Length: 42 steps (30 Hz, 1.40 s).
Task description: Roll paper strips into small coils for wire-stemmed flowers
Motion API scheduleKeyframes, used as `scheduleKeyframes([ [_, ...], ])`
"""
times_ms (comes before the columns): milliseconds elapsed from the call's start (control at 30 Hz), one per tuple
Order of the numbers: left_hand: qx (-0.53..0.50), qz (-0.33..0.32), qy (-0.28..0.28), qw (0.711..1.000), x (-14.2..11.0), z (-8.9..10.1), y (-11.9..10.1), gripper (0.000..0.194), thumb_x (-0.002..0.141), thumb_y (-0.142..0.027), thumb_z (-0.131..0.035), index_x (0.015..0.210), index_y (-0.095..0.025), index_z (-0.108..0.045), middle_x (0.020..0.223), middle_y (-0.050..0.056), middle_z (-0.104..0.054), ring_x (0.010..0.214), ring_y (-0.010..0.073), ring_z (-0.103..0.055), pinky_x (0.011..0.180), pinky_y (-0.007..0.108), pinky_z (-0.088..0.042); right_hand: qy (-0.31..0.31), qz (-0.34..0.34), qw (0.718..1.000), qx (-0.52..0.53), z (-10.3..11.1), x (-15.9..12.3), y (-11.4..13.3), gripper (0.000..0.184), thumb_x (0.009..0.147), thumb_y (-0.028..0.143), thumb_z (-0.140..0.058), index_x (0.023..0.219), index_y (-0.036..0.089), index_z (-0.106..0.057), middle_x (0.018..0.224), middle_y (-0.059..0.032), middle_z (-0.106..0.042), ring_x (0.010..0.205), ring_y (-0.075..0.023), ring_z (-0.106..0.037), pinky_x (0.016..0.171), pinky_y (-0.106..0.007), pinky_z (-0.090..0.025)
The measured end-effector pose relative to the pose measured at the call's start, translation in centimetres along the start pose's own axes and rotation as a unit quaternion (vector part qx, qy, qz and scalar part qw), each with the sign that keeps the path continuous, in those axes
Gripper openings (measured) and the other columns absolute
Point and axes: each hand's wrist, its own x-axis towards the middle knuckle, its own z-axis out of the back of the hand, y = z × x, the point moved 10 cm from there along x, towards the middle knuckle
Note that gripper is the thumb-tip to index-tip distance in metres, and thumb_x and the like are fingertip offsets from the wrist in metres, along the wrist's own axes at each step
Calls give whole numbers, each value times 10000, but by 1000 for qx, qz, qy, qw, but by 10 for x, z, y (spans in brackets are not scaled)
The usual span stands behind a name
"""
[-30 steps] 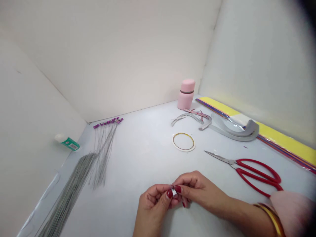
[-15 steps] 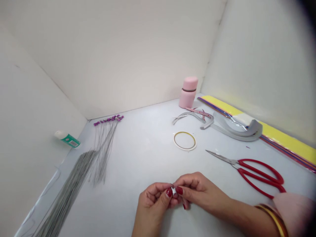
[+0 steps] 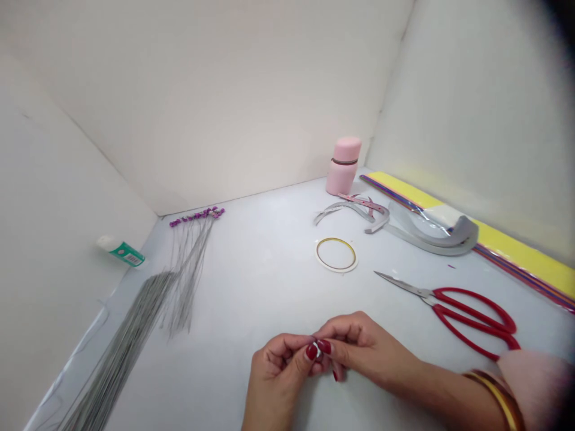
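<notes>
Near the bottom middle, my left hand [image 3: 285, 365] and my right hand [image 3: 357, 344] meet fingertip to fingertip. Between the two thumbs and forefingers they pinch a tiny white piece [image 3: 318, 349], mostly hidden by the red-nailed thumbs, so its kind does not show. Both hands are closed. To the right of my right hand lie red-handled scissors [image 3: 426, 293], their blades pointing left. A thin roll of white tape [image 3: 336, 269] lies flat beyond the hands.
At left are a bundle of grey wire stems [image 3: 130, 341], several wires tipped with purple bits [image 3: 197, 216] and a green-and-white tube [image 3: 123, 251]. A pink flask [image 3: 344, 166], curled grey strips [image 3: 431, 242] and yellow sheets [image 3: 516, 242] stand or lie at the back and right.
The thumbs have drawn closer together over the white piece, so less of it shows. The left thumb has shifted slightly right. The other things on the table stay put.
</notes>
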Motion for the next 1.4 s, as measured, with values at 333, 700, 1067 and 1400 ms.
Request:
scheduleKeyframes([
  [333,24,13,-6,1000,0,-1,2,176,610,-290,-715,615,-118,-672,507,12,-630,505,97,-550,530,186,-429,-29,-12,999,8,0,0,-1,320,694,422,-636,717,104,-613,632,-42,-638,484,-74,-513,488,-204,-403],
  [700,6,39,1,999,1,2,5,182,623,-293,-710,676,-120,-690,553,19,-643,526,84,-542,553,180,-427,-29,37,999,-28,-2,-3,6,302,769,416,-556,787,124,-633,669,-43,-639,524,-87,-512,520,-218,-413],
  [1067,-20,45,-57,997,-3,5,6,207,565,-296,-748,680,-129,-709,531,24,-648,535,100,-565,570,194,-452,-51,8,996,70,3,-3,1,267,672,375,-670,689,136,-553,640,-16,-644,513,-71,-516,500,-195,-396],
  [1400,-41,52,-52,996,-2,3,8,210,527,-282,-774,668,-140,-706,548,17,-656,540,88,-566,571,181,-453,-34,3,997,75,4,-2,-2,290,702,399,-634,694,123,-546,667,-26,-644,492,-58,-500,475,-181,-353],
])
